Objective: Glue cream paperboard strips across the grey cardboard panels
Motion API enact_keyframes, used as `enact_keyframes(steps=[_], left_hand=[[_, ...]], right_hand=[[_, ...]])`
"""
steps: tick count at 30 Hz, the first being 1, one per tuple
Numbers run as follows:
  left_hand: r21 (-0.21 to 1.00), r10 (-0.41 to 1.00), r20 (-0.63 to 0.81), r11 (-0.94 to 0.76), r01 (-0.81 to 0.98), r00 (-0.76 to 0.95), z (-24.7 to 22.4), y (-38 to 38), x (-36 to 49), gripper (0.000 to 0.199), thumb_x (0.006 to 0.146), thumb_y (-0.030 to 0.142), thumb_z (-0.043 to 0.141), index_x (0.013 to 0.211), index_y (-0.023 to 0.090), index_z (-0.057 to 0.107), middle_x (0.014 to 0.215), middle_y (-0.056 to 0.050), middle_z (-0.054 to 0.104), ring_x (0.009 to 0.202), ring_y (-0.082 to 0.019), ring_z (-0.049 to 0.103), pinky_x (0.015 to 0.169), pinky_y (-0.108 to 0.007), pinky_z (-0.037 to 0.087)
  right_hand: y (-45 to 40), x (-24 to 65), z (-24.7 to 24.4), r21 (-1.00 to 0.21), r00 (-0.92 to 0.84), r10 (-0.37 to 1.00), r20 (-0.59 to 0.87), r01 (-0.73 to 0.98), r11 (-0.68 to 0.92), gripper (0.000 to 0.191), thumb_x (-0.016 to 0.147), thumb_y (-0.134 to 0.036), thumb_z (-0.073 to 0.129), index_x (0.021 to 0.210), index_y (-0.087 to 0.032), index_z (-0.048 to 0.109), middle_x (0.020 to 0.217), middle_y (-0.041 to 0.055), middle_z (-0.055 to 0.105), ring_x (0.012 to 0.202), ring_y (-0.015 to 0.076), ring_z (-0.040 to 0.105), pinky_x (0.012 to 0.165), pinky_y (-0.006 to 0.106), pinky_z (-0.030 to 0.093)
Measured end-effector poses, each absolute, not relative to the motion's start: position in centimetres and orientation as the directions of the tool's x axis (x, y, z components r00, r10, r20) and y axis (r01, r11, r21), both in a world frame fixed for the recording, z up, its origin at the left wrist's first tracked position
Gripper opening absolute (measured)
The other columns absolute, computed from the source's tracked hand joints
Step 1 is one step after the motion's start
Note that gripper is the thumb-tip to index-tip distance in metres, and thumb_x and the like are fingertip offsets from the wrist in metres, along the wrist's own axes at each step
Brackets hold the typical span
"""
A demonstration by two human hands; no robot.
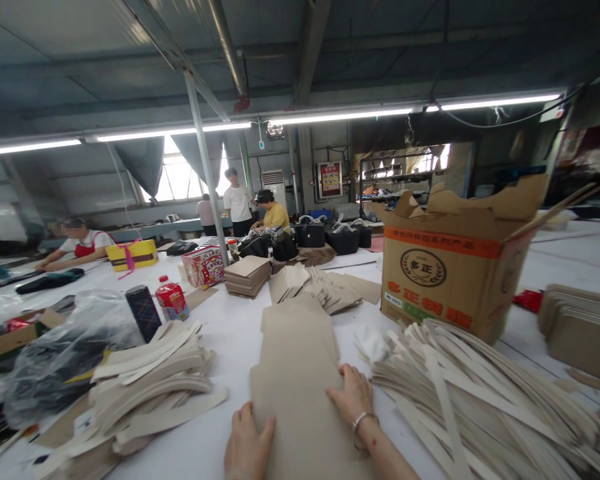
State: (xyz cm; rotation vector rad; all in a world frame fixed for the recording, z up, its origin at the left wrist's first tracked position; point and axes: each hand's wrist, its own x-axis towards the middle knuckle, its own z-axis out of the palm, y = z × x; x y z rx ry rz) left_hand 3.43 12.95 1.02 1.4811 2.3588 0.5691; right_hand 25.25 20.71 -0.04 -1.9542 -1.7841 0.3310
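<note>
A long tan cardboard piece (300, 387) with stepped edges lies flat on the white table, running away from me. My left hand (249, 440) rests at its left edge, thumb apart from the fingers. At the right edge is my right hand (354, 400), with a bracelet on the wrist; its fingers are spread and touch the board. Neither hand is wrapped around anything. Curved tan strips (155, 380) are heaped to the left, and a large pile of long strips (470, 393) lies to the right.
A big open carton (440, 273) stands at the right. Beyond the board are loose cardboard pieces (320, 288) and a neat stack (247, 275). A red bottle (171, 299) and dark cylinder (143, 313) stand left. People work farther back beside black bags (310, 235).
</note>
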Motion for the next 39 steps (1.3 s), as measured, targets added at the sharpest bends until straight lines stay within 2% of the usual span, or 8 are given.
enact_keyframes(steps=[4, 12, 20, 33, 39], left_hand=[[0.424, 0.914, -0.068, 0.388, 0.818, -0.399, 0.8, 11.8, 3.8, 0.047, 0.078, 0.036, 0.041, 0.116, 0.008, 0.039, 0.114, -0.016, 0.048, 0.103, -0.024, 0.053, 0.087, -0.031, 0.039], [0.431, 0.938, -0.057, 0.332, 0.839, -0.342, 0.7, 11.6, 3.3, 0.044, 0.075, 0.042, 0.042, 0.109, 0.015, 0.044, 0.109, -0.011, 0.050, 0.098, -0.022, 0.055, 0.085, -0.030, 0.040], [0.456, 0.945, -0.003, 0.292, 0.840, -0.327, 0.8, 13.5, 3.0, 0.057, 0.072, 0.041, 0.044, 0.120, 0.012, 0.035, 0.121, -0.013, 0.045, 0.106, -0.022, 0.051, 0.089, -0.030, 0.038], [0.402, 0.960, -0.030, 0.265, 0.876, -0.277, 1.3, 13.7, 2.9, 0.042, 0.074, 0.040, 0.044, 0.108, 0.016, 0.044, 0.112, -0.011, 0.049, 0.099, -0.021, 0.054, 0.085, -0.029, 0.039], [0.383, 0.964, -0.052, 0.261, 0.886, -0.261, 1.5, 13.3, 2.3, 0.041, 0.075, 0.041, 0.042, 0.108, 0.016, 0.043, 0.110, -0.010, 0.049, 0.096, -0.022, 0.056, 0.084, -0.031, 0.040]], right_hand=[[19.5, 25.6, -0.1, -0.466, 0.118, 0.984, 0.131, 0.884, -0.044, 0.028, 0.065, -0.033, 0.054, 0.090, -0.021, 0.054, 0.096, 0.0062, 0.060, 0.097, 0.0246, 0.052, 0.079, 0.033, 0.035], [17.5, 26.0, 0.3, -0.478, 0.156, 0.980, 0.122, 0.875, -0.079, 0.022, 0.065, -0.031, 0.052, 0.085, -0.021, 0.053, 0.094, 0.0067, 0.061, 0.095, 0.0246, 0.053, 0.078, 0.035, 0.034], [16.7, 25.6, -0.7, -0.482, 0.238, 0.955, 0.174, 0.866, -0.128, 0.024, 0.067, -0.032, 0.051, 0.088, -0.020, 0.054, 0.094, 0.0080, 0.061, 0.095, 0.0255, 0.052, 0.080, 0.036, 0.034], [16.2, 25.1, -0.5, -0.460, 0.266, 0.943, 0.201, 0.875, -0.149, 0.026, 0.068, -0.033, 0.051, 0.090, -0.020, 0.055, 0.095, 0.0092, 0.061, 0.096, 0.0265, 0.052, 0.081, 0.036, 0.033], [14.9, 24.6, -0.5, -0.450, 0.279, 0.938, 0.204, 0.878, -0.163, 0.026, 0.069, -0.032, 0.052, 0.091, -0.020, 0.056, 0.094, 0.0087, 0.061, 0.095, 0.0262, 0.051, 0.083, 0.036, 0.032]])
